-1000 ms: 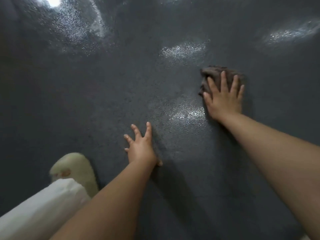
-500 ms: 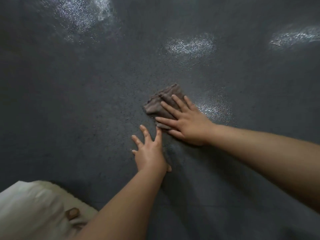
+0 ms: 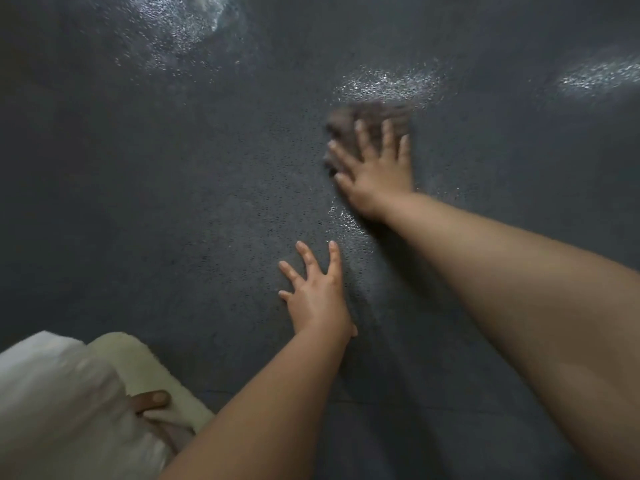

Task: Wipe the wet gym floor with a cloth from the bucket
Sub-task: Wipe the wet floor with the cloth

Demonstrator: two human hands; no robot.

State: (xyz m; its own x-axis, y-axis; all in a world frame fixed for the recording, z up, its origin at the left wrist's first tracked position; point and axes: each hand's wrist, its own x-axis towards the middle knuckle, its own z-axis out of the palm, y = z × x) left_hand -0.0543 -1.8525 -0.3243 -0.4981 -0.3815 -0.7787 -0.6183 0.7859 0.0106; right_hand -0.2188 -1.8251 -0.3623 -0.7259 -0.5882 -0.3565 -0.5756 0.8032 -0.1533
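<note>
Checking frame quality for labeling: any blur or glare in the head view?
Head view: the cloth and right hand fingertips are motion-blurred; the left hand, flat on the floor, is sharp. Specular glare patches on the wet floor along the top; overall dim, corners darker.

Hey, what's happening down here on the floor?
A person is down on the dark gym floor, wiping it by hand. The right hand presses a brownish cloth flat against the floor with spread fingers; the cloth is blurred. The left hand rests open on the floor. Wet, shiny patches lie just beyond the cloth. No bucket is in view.
</note>
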